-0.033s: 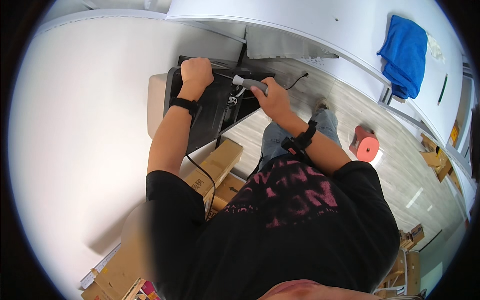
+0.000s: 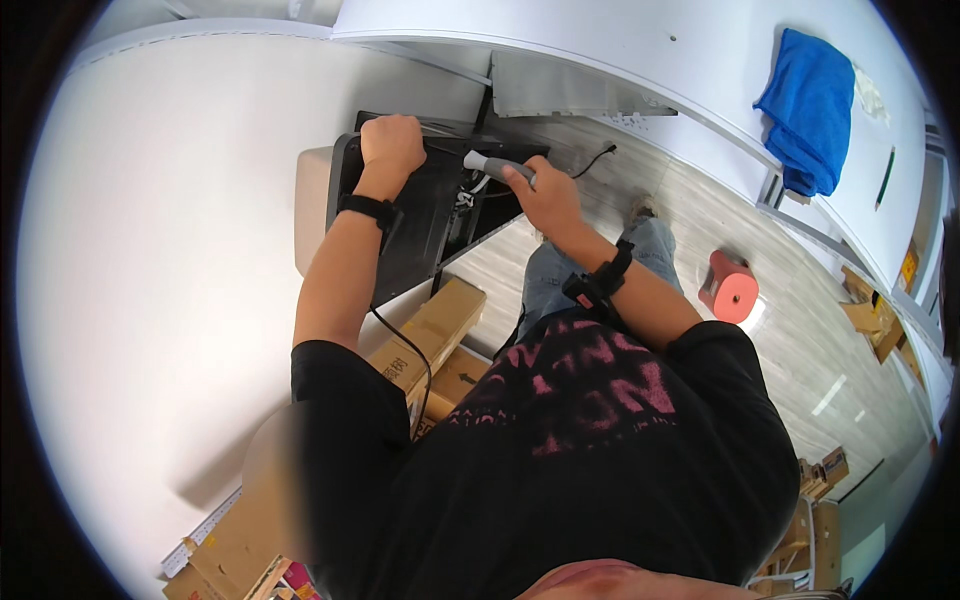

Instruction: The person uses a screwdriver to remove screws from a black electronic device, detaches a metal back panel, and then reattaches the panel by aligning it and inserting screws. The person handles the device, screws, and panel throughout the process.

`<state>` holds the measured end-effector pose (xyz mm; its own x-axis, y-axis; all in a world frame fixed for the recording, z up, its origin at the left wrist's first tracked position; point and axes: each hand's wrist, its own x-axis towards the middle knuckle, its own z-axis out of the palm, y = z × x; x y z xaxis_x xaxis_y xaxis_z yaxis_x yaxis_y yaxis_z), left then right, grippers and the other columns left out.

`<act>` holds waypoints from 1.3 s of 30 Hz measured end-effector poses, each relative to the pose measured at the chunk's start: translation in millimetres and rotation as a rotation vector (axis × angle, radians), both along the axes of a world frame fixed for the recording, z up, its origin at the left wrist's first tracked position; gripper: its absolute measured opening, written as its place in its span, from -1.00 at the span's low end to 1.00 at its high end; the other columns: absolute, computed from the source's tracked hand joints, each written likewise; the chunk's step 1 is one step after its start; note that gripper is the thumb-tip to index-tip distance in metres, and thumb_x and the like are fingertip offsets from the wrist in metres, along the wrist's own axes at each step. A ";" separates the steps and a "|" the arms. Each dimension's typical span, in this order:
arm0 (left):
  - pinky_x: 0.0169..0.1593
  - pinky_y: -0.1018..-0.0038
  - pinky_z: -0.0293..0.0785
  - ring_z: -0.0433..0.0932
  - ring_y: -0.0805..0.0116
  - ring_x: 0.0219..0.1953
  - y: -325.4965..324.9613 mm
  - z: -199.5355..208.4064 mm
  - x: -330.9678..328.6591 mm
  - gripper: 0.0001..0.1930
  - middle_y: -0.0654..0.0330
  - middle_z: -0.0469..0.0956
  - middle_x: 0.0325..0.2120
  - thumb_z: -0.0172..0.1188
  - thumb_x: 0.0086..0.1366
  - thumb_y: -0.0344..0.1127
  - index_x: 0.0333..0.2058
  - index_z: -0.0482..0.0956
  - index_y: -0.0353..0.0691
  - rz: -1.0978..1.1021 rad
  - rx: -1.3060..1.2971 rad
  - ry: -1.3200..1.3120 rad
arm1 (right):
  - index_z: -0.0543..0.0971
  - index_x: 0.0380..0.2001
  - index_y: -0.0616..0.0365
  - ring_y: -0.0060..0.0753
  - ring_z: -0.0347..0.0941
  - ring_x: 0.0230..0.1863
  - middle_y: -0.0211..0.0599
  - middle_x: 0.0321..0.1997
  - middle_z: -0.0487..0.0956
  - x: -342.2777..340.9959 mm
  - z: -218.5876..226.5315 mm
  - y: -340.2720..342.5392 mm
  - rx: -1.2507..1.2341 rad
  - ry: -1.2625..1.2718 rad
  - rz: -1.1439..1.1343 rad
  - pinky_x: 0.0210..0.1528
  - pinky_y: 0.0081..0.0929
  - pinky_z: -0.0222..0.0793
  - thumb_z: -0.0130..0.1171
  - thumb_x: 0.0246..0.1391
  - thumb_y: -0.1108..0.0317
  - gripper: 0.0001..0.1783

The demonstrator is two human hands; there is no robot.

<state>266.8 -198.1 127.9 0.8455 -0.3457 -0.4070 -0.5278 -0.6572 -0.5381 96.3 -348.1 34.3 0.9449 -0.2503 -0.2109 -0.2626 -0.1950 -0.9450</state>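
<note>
Screwdriver [image 2: 502,167], by the look of it, with a grey handle and pale collar, lies near twelve o'clock in the head view, its thin shaft running toward ten. The person's right hand [image 2: 545,198], at one o'clock, grasps the rear of the handle, thumb laid along it. The left hand [image 2: 393,142], at eleven, is clenched over the upper part of a black casing [image 2: 415,250]; whether the fingers pinch the shaft's tip, the casing's edge or some small part, I cannot tell. The casing takes up the eleven o'clock area, tilted, with a pale cable bundle [image 2: 464,197] in its recess, toward the right hand.

The tool should be light and stiff; the thick handle is the place to hold it, since the slim shaft offers little purchase. The casing looks rigid and probably awkwardly heavy, its smooth face likely slippery, so the outer rim gives the safest grip. The cable bundle seems the fragile part, best left out of any hold.

Cardboard boxes [image 2: 440,318] sit just below the casing toward eight o'clock, a red roll [image 2: 735,290] stands at three, and a blue cloth [image 2: 808,120] lies on the white table [image 2: 600,30] at two.
</note>
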 end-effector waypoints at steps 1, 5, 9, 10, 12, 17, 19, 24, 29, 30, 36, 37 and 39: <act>-0.35 0.35 0.54 0.64 0.16 -0.39 0.3 -1.0 0.3 -0.90 0.11 0.63 -0.51 0.19 -0.04 -0.32 -0.54 0.66 -0.14 0.004 -0.005 0.004 | 0.46 -0.33 0.19 0.09 0.48 -0.42 0.00 -0.50 0.53 3.7 -1.2 -4.0 -0.016 0.126 0.095 -0.37 -0.15 0.35 0.21 0.04 0.01 -0.58; -0.34 0.35 0.54 0.64 0.16 -0.38 -1.9 -1.8 -0.4 -0.89 0.11 0.64 -0.49 0.19 -0.04 -0.32 -0.53 0.66 -0.14 0.032 0.018 0.013 | 0.44 -0.33 0.22 0.07 0.50 -0.42 -0.01 -0.51 0.53 4.1 6.1 -8.2 -0.051 0.222 0.201 -0.36 -0.15 0.38 0.28 -0.04 0.04 -0.54; -0.34 0.36 0.54 0.64 0.16 -0.38 -4.8 1.5 -0.3 -0.89 0.10 0.64 -0.49 0.18 -0.04 -0.33 -0.52 0.67 -0.14 0.026 0.027 0.006 | 0.45 -0.33 0.25 0.08 0.51 -0.38 0.02 -0.47 0.56 -3.4 -2.7 3.2 0.094 -0.098 -0.034 -0.31 -0.16 0.38 0.25 -0.03 0.00 -0.52; -0.33 0.36 0.55 0.64 0.16 -0.38 -5.3 1.3 -0.6 -0.88 0.10 0.64 -0.49 0.18 -0.04 -0.33 -0.52 0.67 -0.14 0.024 0.028 0.005 | 0.46 -0.32 0.25 0.09 0.51 -0.37 0.02 -0.46 0.57 -2.7 -6.5 2.3 0.104 -0.105 -0.021 -0.30 -0.16 0.37 0.24 -0.03 0.01 -0.52; -0.33 0.36 0.54 0.64 0.16 -0.37 -6.2 1.6 -2.1 -0.88 0.09 0.64 -0.49 0.18 -0.05 -0.32 -0.52 0.67 -0.15 0.041 0.028 0.007 | 0.47 -0.33 0.26 0.09 0.51 -0.37 0.00 -0.47 0.56 -0.5 -13.1 0.5 0.114 -0.044 0.011 -0.28 -0.15 0.37 0.22 -0.02 0.00 -0.52; -0.32 0.36 0.54 0.64 0.15 -0.37 -3.9 -1.1 0.7 -0.87 0.09 0.64 -0.48 0.19 -0.05 -0.31 -0.51 0.67 -0.15 0.068 0.005 0.002 | 0.52 -0.48 0.31 -0.02 0.52 -0.49 -0.07 -0.59 0.52 7.9 -9.1 -9.2 0.168 0.209 0.141 -0.35 -0.20 0.41 0.10 0.04 -0.15 -0.41; -0.31 0.36 0.54 0.64 0.15 -0.36 -3.7 -2.2 0.3 -0.87 0.09 0.64 -0.47 0.19 -0.05 -0.31 -0.51 0.68 -0.15 0.071 0.002 -0.006 | 0.53 -0.54 0.32 -0.16 0.49 -0.60 -0.14 -0.65 0.49 9.2 -4.5 -12.1 0.330 0.313 0.161 -0.48 -0.29 0.42 0.03 0.06 -0.22 -0.33; -0.30 0.35 0.55 0.64 0.15 -0.36 -5.8 -0.4 0.1 -0.87 0.09 0.64 -0.47 0.19 -0.04 -0.30 -0.51 0.68 -0.14 0.048 0.021 -0.005 | 0.53 -0.56 0.32 -0.42 0.40 -0.77 -0.29 -0.71 0.44 5.4 -11.3 -14.6 0.520 0.366 0.220 -0.69 -0.49 0.36 -0.04 0.09 -0.27 -0.28; -0.33 0.36 0.53 0.64 0.17 -0.37 -0.3 -2.0 1.0 -0.88 0.11 0.64 -0.47 0.20 -0.03 -0.30 -0.51 0.68 -0.13 0.048 0.024 0.003 | 0.52 -0.55 0.30 -0.46 0.38 -0.77 -0.32 -0.71 0.44 -3.8 -7.0 -36.5 0.664 0.438 0.241 -0.72 -0.50 0.32 -0.05 0.13 -0.23 -0.32; -0.36 0.38 0.52 0.64 0.19 -0.38 0.9 -2.7 1.0 -0.88 0.12 0.64 -0.48 0.20 -0.02 -0.30 -0.51 0.68 -0.11 0.045 0.033 -0.002 | 0.52 -0.53 0.29 -0.46 0.37 -0.77 -0.32 -0.70 0.45 -7.2 -8.5 -41.8 0.617 0.424 0.248 -0.71 -0.51 0.31 -0.05 0.14 -0.22 -0.33; -0.34 0.39 0.51 0.65 0.18 -0.35 -6.5 -1.5 -2.0 -0.88 0.13 0.65 -0.44 0.21 0.00 -0.28 -0.47 0.69 -0.09 0.053 0.039 -0.015 | 0.50 -0.46 0.28 -0.51 0.40 -0.71 -0.31 -0.61 0.53 -32.3 -8.9 -98.4 0.355 0.321 0.317 -0.59 -0.54 0.33 -0.04 0.18 -0.12 -0.43; -0.32 0.38 0.51 0.65 0.17 -0.34 -6.7 -1.1 -2.0 -0.88 0.13 0.65 -0.43 0.21 0.01 -0.28 -0.47 0.69 -0.09 0.060 0.027 -0.018 | 0.50 -0.45 0.28 -0.52 0.41 -0.69 -0.30 -0.59 0.55 -38.3 -1.3 -113.4 0.344 0.312 0.337 -0.57 -0.54 0.33 -0.03 0.18 -0.09 -0.45; -0.26 0.36 0.50 0.64 0.16 -0.29 -13.0 4.0 -1.5 -0.87 0.12 0.65 -0.39 0.20 0.03 -0.27 -0.44 0.68 -0.10 0.066 0.051 0.006 | 0.48 -0.44 0.26 -0.54 0.44 -0.62 -0.31 -0.52 0.57 -53.0 4.9 -141.5 0.363 0.289 0.361 -0.54 -0.55 0.34 0.02 0.20 0.03 -0.57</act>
